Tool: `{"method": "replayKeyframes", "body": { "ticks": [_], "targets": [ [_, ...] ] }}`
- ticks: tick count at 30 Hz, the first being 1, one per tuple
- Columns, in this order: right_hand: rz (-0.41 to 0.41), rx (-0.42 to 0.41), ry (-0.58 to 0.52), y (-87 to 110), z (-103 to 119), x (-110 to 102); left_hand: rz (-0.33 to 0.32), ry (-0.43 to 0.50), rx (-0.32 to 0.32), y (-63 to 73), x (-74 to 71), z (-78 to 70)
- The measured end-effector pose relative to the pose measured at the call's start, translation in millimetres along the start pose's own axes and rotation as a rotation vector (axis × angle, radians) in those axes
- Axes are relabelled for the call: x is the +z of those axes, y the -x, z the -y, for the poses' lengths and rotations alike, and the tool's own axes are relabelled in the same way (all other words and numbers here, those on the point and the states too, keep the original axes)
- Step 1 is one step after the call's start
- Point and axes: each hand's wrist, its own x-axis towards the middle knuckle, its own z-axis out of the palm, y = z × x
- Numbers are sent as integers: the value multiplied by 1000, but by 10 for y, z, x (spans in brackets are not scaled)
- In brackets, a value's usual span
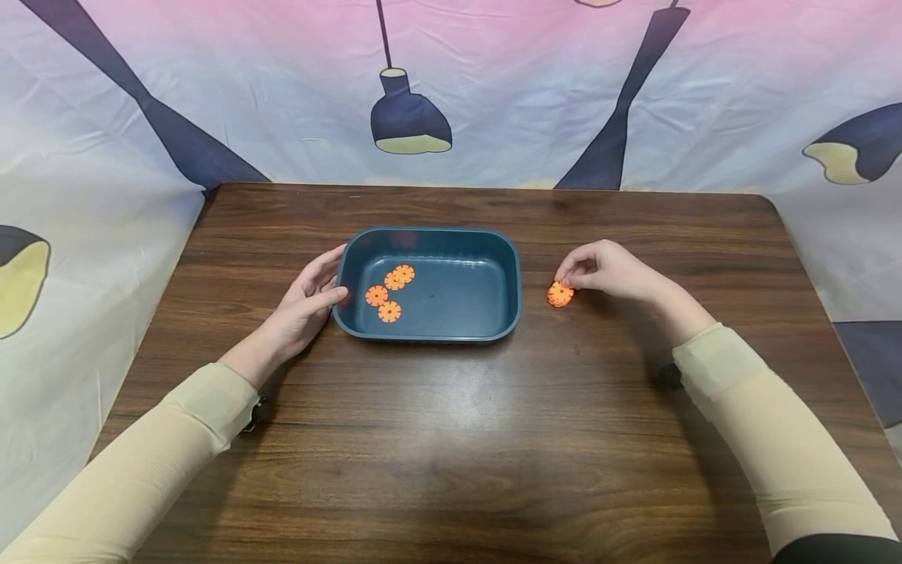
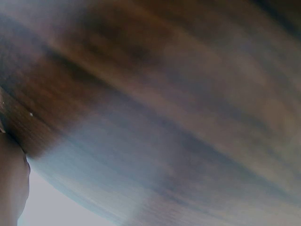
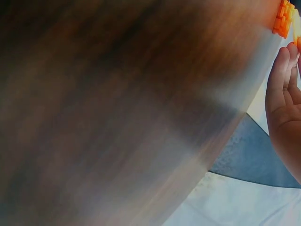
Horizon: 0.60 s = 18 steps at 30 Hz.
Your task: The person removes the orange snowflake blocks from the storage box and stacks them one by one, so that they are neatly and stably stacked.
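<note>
A dark blue rectangular tub (image 1: 451, 339) sits on the table with several orange notched discs (image 1: 390, 312) lying flat at the left of its floor. My left hand (image 1: 299, 307) grips the tub's left end, the thumb at the rim and the fingers along the outer wall. To the right of the tub, my right hand (image 1: 609, 270) pinches an orange notched disc at a small stack of orange discs (image 1: 560, 296). The right wrist view shows that stack (image 3: 283, 20) beside the fingertips, partly cut off by the frame. Only a bit of the left hand (image 2: 13, 181) shows in the left wrist view.
The brown wood-grain table (image 1: 451, 446) extends around the tub and toward the front. A printed cloth (image 1: 493, 94) hangs behind the table's back edge and along its sides.
</note>
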Motion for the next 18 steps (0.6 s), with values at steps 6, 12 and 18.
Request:
{"method": "replayKeyframes", "body": {
  "ticks": [6, 12, 18],
  "targets": [
    [5, 0, -5, -11, -26, 16, 5, 7, 6, -9, -10, 12],
    [6, 0, -2, -19, -36, 23, 5, 5, 8, -11, -14, 15],
    [11, 5, 6, -29, -38, 29, 6, 8, 12, -6, -6, 13]
  ]
}}
